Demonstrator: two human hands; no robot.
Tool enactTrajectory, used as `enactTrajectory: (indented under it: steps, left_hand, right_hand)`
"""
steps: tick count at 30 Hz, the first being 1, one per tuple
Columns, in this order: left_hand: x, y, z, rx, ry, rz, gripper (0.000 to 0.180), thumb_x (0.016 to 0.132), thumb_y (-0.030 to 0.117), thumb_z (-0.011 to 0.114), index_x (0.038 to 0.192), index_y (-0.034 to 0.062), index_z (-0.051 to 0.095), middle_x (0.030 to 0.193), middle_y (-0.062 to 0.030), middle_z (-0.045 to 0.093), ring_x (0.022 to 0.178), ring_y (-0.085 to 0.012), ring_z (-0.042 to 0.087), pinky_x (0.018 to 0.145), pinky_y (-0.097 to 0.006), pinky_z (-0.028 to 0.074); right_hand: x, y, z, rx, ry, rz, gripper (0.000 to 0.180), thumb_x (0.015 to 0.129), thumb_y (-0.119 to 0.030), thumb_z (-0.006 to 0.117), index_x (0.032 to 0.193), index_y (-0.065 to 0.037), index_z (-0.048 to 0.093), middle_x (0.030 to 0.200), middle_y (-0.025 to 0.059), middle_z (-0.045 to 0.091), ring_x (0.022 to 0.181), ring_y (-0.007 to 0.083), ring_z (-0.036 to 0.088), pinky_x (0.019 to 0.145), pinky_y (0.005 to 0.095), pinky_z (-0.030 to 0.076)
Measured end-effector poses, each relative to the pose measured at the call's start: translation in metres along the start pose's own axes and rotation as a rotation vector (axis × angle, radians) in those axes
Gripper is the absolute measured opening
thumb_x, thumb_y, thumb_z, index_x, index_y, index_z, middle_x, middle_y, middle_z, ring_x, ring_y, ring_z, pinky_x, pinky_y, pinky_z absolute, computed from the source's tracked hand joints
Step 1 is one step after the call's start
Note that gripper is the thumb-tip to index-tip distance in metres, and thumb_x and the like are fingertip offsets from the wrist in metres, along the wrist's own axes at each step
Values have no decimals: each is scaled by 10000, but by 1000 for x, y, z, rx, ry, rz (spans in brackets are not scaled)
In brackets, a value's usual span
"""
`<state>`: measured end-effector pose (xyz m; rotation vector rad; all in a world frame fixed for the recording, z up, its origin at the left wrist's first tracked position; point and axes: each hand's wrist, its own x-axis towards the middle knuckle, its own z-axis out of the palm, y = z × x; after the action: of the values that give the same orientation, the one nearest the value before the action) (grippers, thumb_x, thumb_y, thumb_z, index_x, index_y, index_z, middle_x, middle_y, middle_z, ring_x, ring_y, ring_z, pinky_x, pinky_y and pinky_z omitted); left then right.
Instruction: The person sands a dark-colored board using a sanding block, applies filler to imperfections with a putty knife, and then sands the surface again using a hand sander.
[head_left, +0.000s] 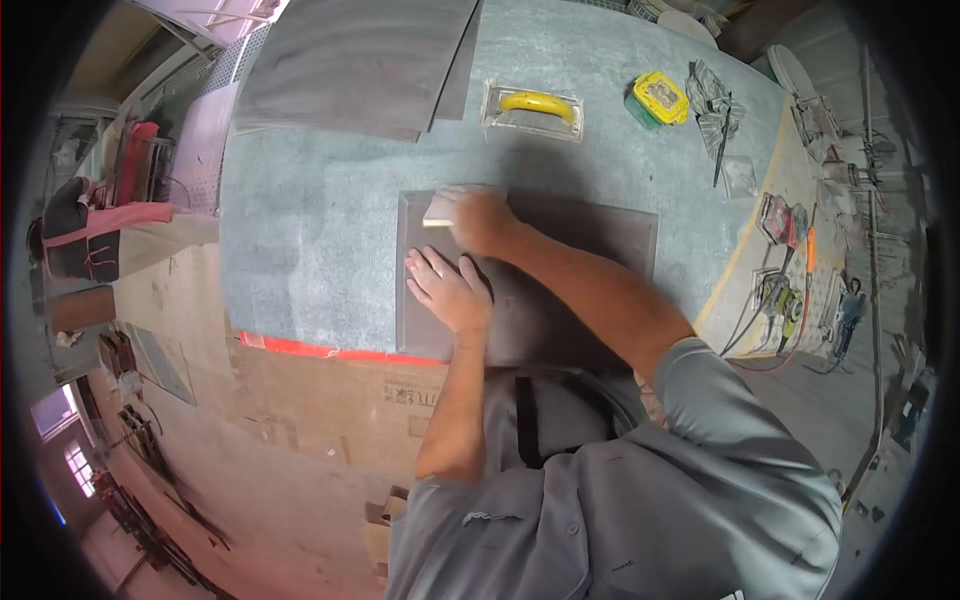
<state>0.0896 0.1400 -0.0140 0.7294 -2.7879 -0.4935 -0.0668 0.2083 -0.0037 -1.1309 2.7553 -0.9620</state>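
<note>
Grey carpeted bench, cluttered wkshop

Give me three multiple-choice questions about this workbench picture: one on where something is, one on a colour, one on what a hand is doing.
1. Where does the float with the yellow handle lie?
A. on the floor
B. on the table beyond the grey tile
C. under the tile

2. What colour is the strip along the table's near edge?
A. red-orange
B. blue
C. white

3. How is the left hand?
A. clenched in the air
B. gripping the float
C. flat on the tile

Answers:
1 B, it lies past the tile's far edge.
2 A, a bright red-orange band runs along the edge.
3 C, its fingers are spread on the tile while the right hand holds a pale block.
</note>
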Motion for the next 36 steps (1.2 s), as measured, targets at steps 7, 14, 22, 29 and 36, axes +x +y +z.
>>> enactTrajectory:
  steps: [7,14,22,29,36]
  left_hand:
    - [-28,-16,-77,-1056,-516,6,949,1039,408,720,1688,-96,247,1720,-306,349,1614,-439,334,1308,-473,293]
    - [-11,-70,-120,-271,-176,227,887,1002,203,735,1690,-86,257,1548,-315,557,1425,-536,485,1173,-554,420]
    - [-62,-158,-115,-165,-442,258,946,957,213,744,1711,-65,244,1670,-372,374,1497,-577,359,1249,-621,303]
    - [111,-85,-43,-173,-294,444,745,1063,303,639,1694,20,362,1635,-435,353,1511,-569,346,1248,-635,256]
    - [83,-128,-44,-182,-382,516,759,1058,276,635,1706,12,340,1672,-353,383,1513,-553,349,1263,-619,233]
  right_hand:
    - [-122,-102,-45,830,-200,550,566,1150,-432,494,1553,-40,560,1379,190,712,1285,347,682,1120,429,501]
    - [-147,-103,-39,145,-16,354,562,1154,-363,492,1478,75,628,1615,274,540,1568,426,422,1304,504,308]
    - [-160,-68,-14,-324,110,453,684,1021,-357,680,1564,28,524,1700,186,437,1591,388,351,1296,555,278]
    - [-152,-65,-14,-337,87,465,746,988,-435,706,1547,30,543,1680,188,461,1588,372,367,1302,549,264]
    - [-152,-64,-21,-346,53,507,805,975,-476,709,1566,40,530,1692,189,443,1595,369,343,1304,555,252]
